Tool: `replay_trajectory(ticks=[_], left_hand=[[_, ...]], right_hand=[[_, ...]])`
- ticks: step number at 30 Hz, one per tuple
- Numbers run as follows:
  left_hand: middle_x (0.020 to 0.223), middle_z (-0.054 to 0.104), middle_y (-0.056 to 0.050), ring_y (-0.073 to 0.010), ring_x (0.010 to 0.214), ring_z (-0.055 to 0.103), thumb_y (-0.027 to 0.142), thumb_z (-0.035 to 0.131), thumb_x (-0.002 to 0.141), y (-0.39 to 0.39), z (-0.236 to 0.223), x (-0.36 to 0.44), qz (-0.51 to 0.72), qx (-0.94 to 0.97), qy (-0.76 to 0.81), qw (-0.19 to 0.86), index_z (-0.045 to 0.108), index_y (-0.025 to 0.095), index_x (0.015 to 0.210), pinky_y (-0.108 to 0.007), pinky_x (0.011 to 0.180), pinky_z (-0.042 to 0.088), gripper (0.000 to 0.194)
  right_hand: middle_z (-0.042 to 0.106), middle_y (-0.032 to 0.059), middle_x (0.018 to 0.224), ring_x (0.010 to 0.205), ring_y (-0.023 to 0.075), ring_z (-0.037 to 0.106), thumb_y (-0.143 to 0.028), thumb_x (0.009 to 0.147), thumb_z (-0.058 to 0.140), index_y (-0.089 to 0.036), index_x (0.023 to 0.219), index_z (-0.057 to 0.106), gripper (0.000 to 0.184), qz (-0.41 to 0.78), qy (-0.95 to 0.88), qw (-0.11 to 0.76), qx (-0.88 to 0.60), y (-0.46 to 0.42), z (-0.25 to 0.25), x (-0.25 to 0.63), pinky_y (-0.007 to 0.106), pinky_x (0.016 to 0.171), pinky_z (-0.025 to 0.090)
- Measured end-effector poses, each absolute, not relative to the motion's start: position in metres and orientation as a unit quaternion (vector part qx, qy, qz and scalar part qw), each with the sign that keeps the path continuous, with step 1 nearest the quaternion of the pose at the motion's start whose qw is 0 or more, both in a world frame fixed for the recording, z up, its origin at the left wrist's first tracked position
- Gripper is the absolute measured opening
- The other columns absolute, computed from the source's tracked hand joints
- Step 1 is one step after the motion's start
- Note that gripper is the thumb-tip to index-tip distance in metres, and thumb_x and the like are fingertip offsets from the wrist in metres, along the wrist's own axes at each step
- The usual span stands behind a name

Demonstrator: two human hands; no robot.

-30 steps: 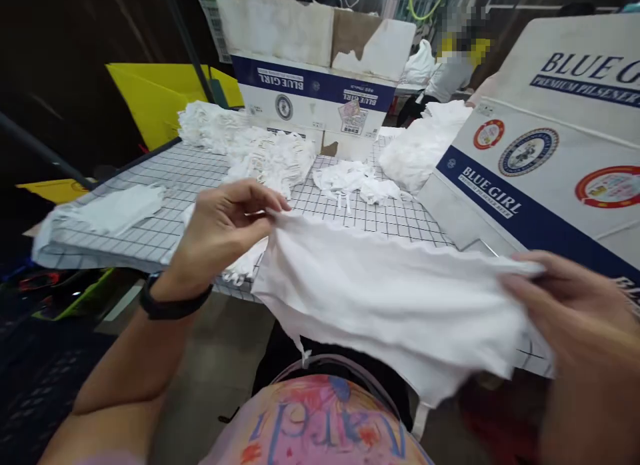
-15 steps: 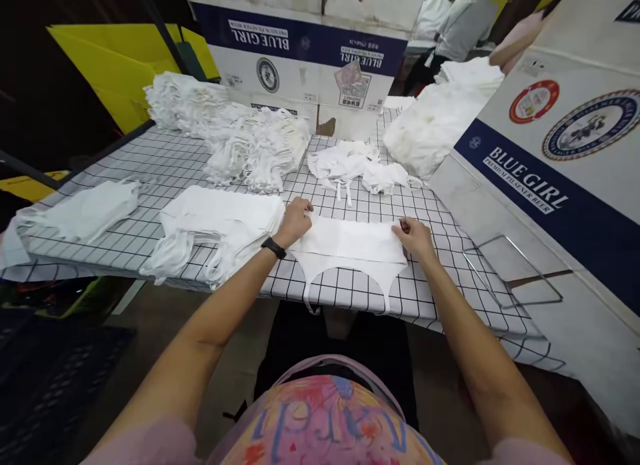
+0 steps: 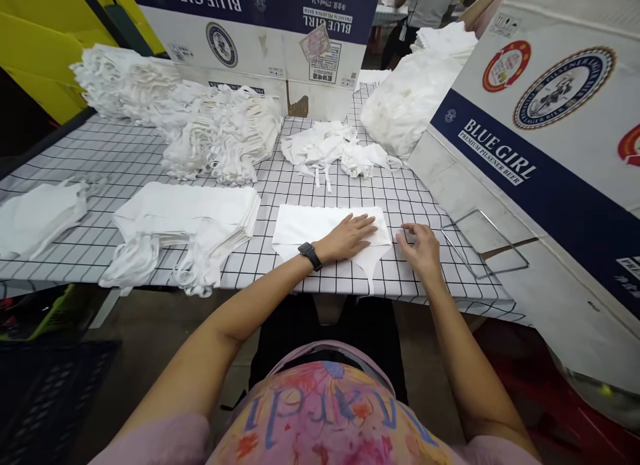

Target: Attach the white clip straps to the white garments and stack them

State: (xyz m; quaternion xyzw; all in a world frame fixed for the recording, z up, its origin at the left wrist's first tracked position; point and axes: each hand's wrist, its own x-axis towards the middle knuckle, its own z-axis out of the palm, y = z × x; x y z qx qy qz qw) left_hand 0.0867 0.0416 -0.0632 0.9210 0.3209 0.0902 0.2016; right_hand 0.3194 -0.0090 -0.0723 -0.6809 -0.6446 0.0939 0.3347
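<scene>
In the head view, the left hand (image 3: 349, 237) presses the white garment (image 3: 327, 223), fingers slightly spread; right of the garment, the right hand's (image 3: 423, 252) fingers curl, pinching nothing.

We press our left hand (image 3: 347, 240) flat on a white strapped garment (image 3: 327, 222) spread over the checked worktop (image 3: 310, 188). Our right hand (image 3: 421, 248), fingers curled, hovers just beside its right edge. To the left we see a neat garment stack (image 3: 185, 208); to the right, a bent wire frame (image 3: 487, 242) by a BLUE GIRL carton (image 3: 555, 132).
</scene>
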Motion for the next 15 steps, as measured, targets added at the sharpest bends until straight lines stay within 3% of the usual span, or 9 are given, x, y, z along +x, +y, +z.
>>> replay_trajectory(ticks=[4, 8, 11, 15], left_hand=[[0.172, 0.027, -0.007, -0.0260, 0.163, 0.018, 0.043, 0.034, 0.110, 0.032, -0.070, 0.096, 0.067, 0.929, 0.303, 0.202, 0.039, 0.023, 0.159, -0.057, 0.133, 0.008, 0.053], [0.173, 0.025, -0.005, -0.0272, 0.163, 0.015, 0.046, 0.030, 0.110, 0.023, -0.069, 0.099, 0.059, 0.933, 0.298, 0.192, 0.038, 0.027, 0.160, -0.063, 0.131, 0.004, 0.054], [0.173, 0.025, -0.004, -0.0263, 0.163, 0.015, 0.045, 0.030, 0.110, 0.020, -0.069, 0.100, 0.058, 0.933, 0.296, 0.194, 0.040, 0.029, 0.159, -0.065, 0.131, 0.002, 0.052], [0.172, 0.026, -0.005, -0.0260, 0.163, 0.016, 0.047, 0.034, 0.109, 0.017, -0.073, 0.102, 0.068, 0.937, 0.292, 0.178, 0.038, 0.030, 0.160, -0.064, 0.131, 0.002, 0.054]], right_hand=[[0.074, 0.0097, 0.104, 0.092, 0.0252, 0.069, -0.043, 0.095, 0.058, -0.022, 0.099, 0.073, 0.025, 0.130, -0.618, 0.404, -0.662, -0.063, -0.059, 0.306, 0.039, 0.083, 0.056], [0.075, 0.0056, 0.074, 0.063, 0.0221, 0.070, -0.056, 0.093, 0.063, -0.022, 0.089, 0.076, 0.037, 0.354, -0.555, 0.338, -0.673, -0.126, -0.070, 0.292, 0.034, 0.065, 0.056], [0.078, 0.0082, 0.082, 0.069, 0.0262, 0.076, -0.064, 0.088, 0.066, -0.021, 0.095, 0.077, 0.045, 0.460, -0.507, 0.311, -0.659, -0.152, -0.092, 0.281, 0.033, 0.060, 0.058], [0.078, 0.0085, 0.079, 0.073, 0.0268, 0.076, -0.066, 0.085, 0.068, -0.021, 0.090, 0.075, 0.046, 0.421, -0.467, 0.382, -0.677, -0.158, -0.109, 0.265, 0.035, 0.069, 0.060]])
